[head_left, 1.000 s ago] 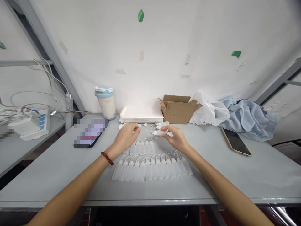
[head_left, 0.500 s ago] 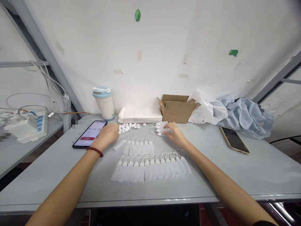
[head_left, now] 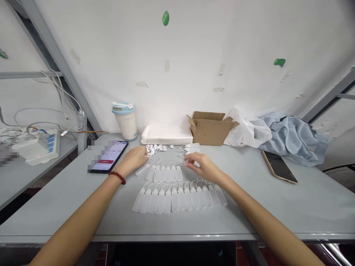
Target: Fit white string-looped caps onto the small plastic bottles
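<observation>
My left hand (head_left: 135,159), with a red bead bracelet at its wrist, is closed at the left edge of a pile of small white caps (head_left: 156,148); what its fingertips hold is hidden. My right hand (head_left: 202,164) is closed, its fingertips at the cord of a white bottle, too small to make out clearly. Just behind it lie several corded bottles (head_left: 194,146). A short row of translucent bottles (head_left: 168,173) sits between my hands, with one tilted bottle (head_left: 142,170) at its left. Nearer me is a longer row (head_left: 179,200) of them.
A phone (head_left: 107,159) showing a timer is left of my left hand. Behind stand a cup (head_left: 126,122), a white foam stack (head_left: 167,136), a cardboard box (head_left: 212,132), a plastic bag (head_left: 246,131) and a blue cloth (head_left: 295,136). Another phone (head_left: 279,168) lies right.
My right hand has moved nearer me and slightly left, off the corded bottles at the back. My left hand has shifted slightly right along the caps. The view has shifted a little.
</observation>
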The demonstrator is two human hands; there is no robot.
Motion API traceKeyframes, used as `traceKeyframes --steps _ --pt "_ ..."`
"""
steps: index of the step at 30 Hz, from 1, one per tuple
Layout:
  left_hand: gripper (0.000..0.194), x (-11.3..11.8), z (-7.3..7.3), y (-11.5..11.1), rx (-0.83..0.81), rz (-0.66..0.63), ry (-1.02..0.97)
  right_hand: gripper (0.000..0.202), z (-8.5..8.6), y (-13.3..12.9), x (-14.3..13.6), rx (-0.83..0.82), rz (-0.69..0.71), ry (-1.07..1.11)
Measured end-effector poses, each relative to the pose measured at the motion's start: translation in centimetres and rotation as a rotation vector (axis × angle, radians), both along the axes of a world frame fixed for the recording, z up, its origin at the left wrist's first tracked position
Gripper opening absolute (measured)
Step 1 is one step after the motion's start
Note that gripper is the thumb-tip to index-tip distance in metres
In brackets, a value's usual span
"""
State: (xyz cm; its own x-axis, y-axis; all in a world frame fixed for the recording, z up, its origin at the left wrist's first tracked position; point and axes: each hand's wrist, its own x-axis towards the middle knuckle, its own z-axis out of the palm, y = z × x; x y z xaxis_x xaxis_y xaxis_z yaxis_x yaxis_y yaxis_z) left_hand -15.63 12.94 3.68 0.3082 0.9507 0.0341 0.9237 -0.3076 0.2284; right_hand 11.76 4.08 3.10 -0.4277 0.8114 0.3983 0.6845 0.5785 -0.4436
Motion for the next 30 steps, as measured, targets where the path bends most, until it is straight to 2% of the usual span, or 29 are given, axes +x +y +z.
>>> traceKeyframes --steps 2,5,12,15,18,22,30 --pt "0.014 0.2 -0.3 0.0 0.007 -0.015 0.025 0.016 0.5 -1.1 -1.1 -0.108 0.076 -0.063" --pt "0.016 0.3 -0.3 -0.2 0.019 -0.025 0.039 0.019 0.6 -2.0 -2.0 -0.173 0.121 -0.137" --pt "0.026 0.8 0.9 -0.7 0.048 0.016 -0.079 0.02 0.3 -1.5 -1.6 -0.29 0.115 -0.162" --pt "0.033 1.5 1.3 -1.0 0.01 -0.031 -0.18 0.021 0.1 -1.4 -1.5 -0.308 0.135 -0.163" --pt "0.035 2.3 1.7 -1.8 -0.178 -0.111 -0.442 0.021 0.0 -1.4 -1.5 -0.282 0.123 -0.173" --pt "0.036 3.2 2.1 -3.1 -0.445 -0.147 -0.845 0.02 0.1 -1.4 -1.6 -0.193 0.101 -0.188" --pt "0.022 4.9 2.1 -4.6 -0.66 -0.15 -1.162 0.021 0.1 -1.7 -2.1 0.123 0.092 -0.241"
